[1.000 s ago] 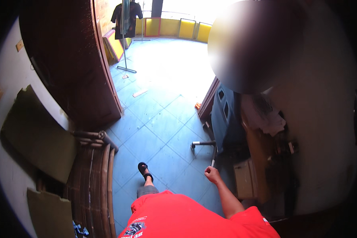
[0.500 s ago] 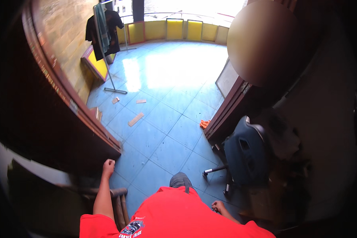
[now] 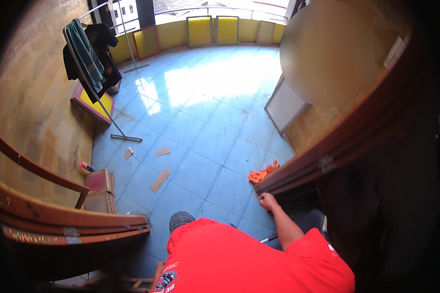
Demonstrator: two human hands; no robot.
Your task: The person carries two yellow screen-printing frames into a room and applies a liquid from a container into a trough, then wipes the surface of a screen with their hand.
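Note:
My right hand [image 3: 267, 200] swings forward beside the right doorpost [image 3: 278, 179], apart from it as far as I can tell. Its fingers are curled closed, and whatever they may hold is hidden. Just beyond lies a crumpled orange cloth [image 3: 264, 172] on the floor at the foot of the doorpost. Only a sliver of my left arm [image 3: 158, 271] shows beside my red shirt at the lower edge; the fingers of that hand are out of sight. My dark shoe [image 3: 181, 219] steps on the blue tiles.
Flat cardboard-like strips [image 3: 160, 180] lie on the blue tiled floor [image 3: 205, 161]. A clothes rack [image 3: 126, 138] with dark garments stands at left. Stacked boxes [image 3: 100, 185] sit behind the left doorpost [image 3: 107, 229]. Yellow panels [image 3: 199, 31] line the far wall; a pale board [image 3: 284, 105] leans right.
I have moved forward into the doorway. My right arm has swung forward, and my left has dropped back almost out of view. The chair is now mostly hidden behind my right arm.

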